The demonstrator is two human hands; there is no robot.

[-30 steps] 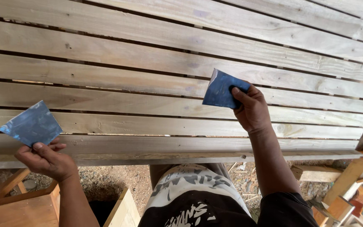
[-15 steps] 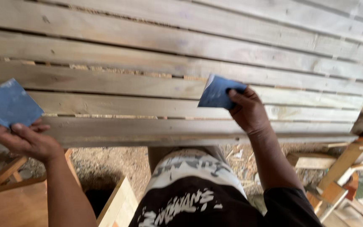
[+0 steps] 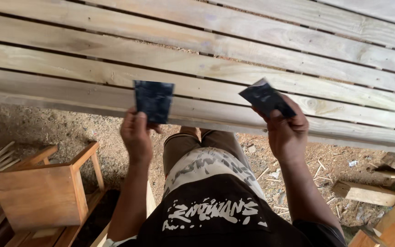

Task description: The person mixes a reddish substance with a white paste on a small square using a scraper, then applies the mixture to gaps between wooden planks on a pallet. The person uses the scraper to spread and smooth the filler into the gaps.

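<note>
Slatted plank bench (image 3: 234,59) behind left hand (image 3: 136,133) and right hand (image 3: 288,132), fingers each pinching dark sandpaper (image 3: 153,100).

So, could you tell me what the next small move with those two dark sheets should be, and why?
Probably lower the right hand and press its dark sheet flat on the nearest plank. Both it and the left hand's sheet look lifted off the wood, pinched at the fingertips.

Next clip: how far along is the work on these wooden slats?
Done: the slatted panel is assembled, pale and bare. In hand: the left hand and right hand each hold a dark abrasive sheet lifted off the wood. Left: how much is smoothed cannot be told.
</note>
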